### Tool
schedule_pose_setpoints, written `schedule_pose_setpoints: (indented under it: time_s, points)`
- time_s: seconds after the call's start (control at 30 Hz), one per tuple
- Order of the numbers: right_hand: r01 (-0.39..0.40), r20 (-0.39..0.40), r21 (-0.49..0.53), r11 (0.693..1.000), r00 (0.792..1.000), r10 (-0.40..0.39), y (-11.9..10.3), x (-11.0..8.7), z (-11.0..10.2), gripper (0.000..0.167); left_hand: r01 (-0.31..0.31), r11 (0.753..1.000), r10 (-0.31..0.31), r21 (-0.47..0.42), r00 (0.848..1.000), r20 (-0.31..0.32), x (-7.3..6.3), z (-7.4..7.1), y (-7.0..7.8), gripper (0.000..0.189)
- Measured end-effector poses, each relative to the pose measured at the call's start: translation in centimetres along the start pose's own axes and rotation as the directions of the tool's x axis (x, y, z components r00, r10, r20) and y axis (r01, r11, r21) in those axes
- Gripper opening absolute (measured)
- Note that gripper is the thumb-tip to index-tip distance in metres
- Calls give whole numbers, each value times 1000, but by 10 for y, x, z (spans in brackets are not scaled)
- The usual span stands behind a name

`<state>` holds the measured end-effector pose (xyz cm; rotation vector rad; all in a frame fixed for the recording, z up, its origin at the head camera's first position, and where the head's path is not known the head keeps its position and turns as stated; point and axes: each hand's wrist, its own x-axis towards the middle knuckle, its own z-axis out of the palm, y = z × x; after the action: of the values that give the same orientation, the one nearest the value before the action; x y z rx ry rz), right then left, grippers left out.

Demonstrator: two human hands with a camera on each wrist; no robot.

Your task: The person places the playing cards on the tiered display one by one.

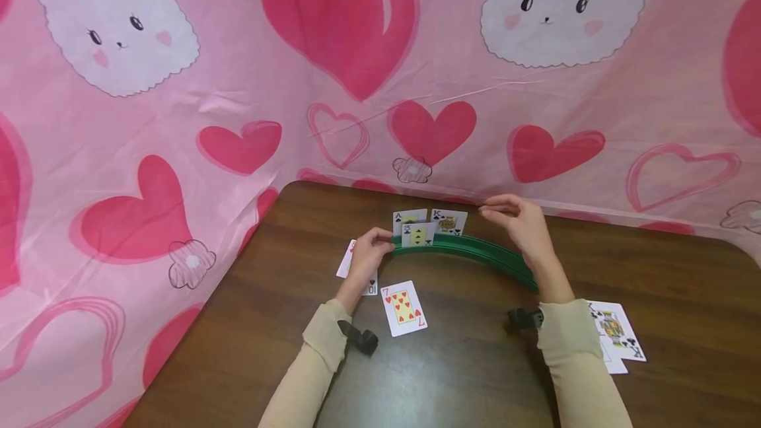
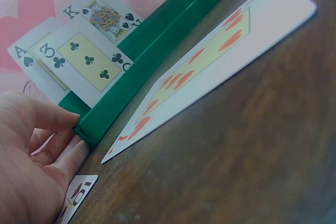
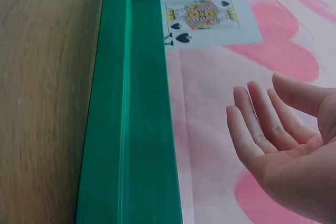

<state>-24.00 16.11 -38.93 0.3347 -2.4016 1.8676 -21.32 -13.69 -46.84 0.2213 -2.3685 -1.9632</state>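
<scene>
A curved green card holder (image 1: pixel 481 251) stands on the table, with a three of clubs (image 1: pixel 418 235) in its front slot. Behind that card stand an ace of spades (image 2: pixel 23 51) and a king of spades (image 3: pixel 202 17). My left hand (image 1: pixel 370 255) pinches the holder's left end, thumb and fingers around its tip. Beyond the holder's right part, my right hand (image 1: pixel 523 226) is raised, its palm bare and fingers loosely bent in the right wrist view. Under the left hand lies a ten (image 2: pixel 79 192), partly hidden. A seven of hearts (image 1: pixel 404 309) lies face up in front of the holder.
Near my right forearm lies a king of clubs (image 1: pixel 624 332) over another card (image 1: pixel 615 366), both partly covered by the sleeve. A red-marked card (image 1: pixel 345 263) lies left of my left hand. A pink heart-print cloth (image 1: pixel 357 131) hangs behind the brown table (image 1: pixel 464 375).
</scene>
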Motion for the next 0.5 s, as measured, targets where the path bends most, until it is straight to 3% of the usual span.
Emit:
schedule_pose_setpoints:
  time_s: [0.23, 0.5]
  points:
    - [3, 28, 109, 994, 1000, -6, -1, -1, -8, 26, 0, 1000, 0, -10, 1000, -1, 0, -2, -1, 20]
    - [8, 41, 146, 989, 999, -14, -9, -7, -15, 11, -1, 1000, 1, -12, 1000, 12, 3, -2, -2, 20]
